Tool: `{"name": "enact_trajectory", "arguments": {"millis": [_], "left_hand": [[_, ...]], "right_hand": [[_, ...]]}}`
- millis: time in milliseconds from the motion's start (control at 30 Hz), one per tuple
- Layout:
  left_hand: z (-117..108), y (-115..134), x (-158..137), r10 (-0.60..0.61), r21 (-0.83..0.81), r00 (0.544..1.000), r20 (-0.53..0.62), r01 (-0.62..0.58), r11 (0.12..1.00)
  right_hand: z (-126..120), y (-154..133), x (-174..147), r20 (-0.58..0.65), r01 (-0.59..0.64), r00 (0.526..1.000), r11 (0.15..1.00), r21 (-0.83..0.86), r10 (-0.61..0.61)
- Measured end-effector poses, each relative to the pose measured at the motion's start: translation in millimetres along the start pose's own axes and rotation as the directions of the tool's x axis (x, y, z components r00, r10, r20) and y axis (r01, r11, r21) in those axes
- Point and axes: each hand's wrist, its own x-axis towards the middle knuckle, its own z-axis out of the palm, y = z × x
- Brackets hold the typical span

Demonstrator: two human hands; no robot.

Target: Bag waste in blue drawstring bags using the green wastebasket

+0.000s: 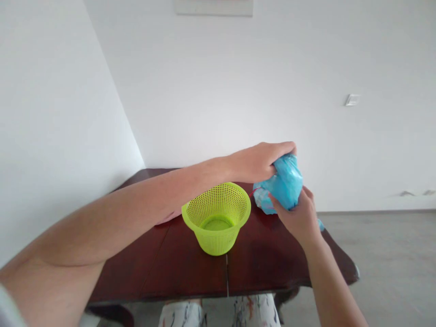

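The white wall [218,81] takes the largest part of my view, and in front of it stands the dark red-brown table [190,268], with narrow seams running across its top. Below its near edge I see my white trousers [257,311], which have a coloured pattern. On the table, near the middle, the yellow-green basket [218,240] stands upright with its opening to the top; my left forearm passes across its far rim and hides a part of it. To the right of the basket, and apart from it, is the blue plastic bag [288,181], crumpled. Whether its underside touches the table, I cannot tell. My left hand [260,161] grasps this bag at the top, with bent fingers. My right hand [301,218] grasps it from the lower right side, the thumb lying towards the basket. The smallest is a thin red strip [255,190] beside the bag.
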Motion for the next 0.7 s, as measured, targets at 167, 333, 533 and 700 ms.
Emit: {"name": "enact_trajectory", "arguments": {"millis": [167, 333, 533, 700], "left_hand": [[-11.0, -37.4, -2.2, -0.009, 0.441, 0.982, 0.191, -0.077, 0.894], [-8.5, -131.6, -21.2, -0.092, 0.649, 0.970, 0.225, -0.079, 0.757], [22.6, -227.4, -28.7, -0.383, 0.542, 0.881, 0.279, 0.185, 0.820], [20.6, -274.9, -30.7, -0.554, 0.528, 0.789, 0.266, 0.362, 0.768]], "right_hand": [[-4.3, 64.2, -22.2, 0.453, -0.114, 0.872, 0.977, -0.183, 0.186], [-21.0, 99.1, -76.1, 0.599, -0.182, 0.777, 0.980, -0.078, 0.192], [18.5, 101.0, -122.9, 0.561, -0.504, 0.749, 0.853, 0.138, 0.352], [66.7, 87.0, -141.5, 0.675, -0.742, 0.589, 0.628, 0.234, 0.444]]}}
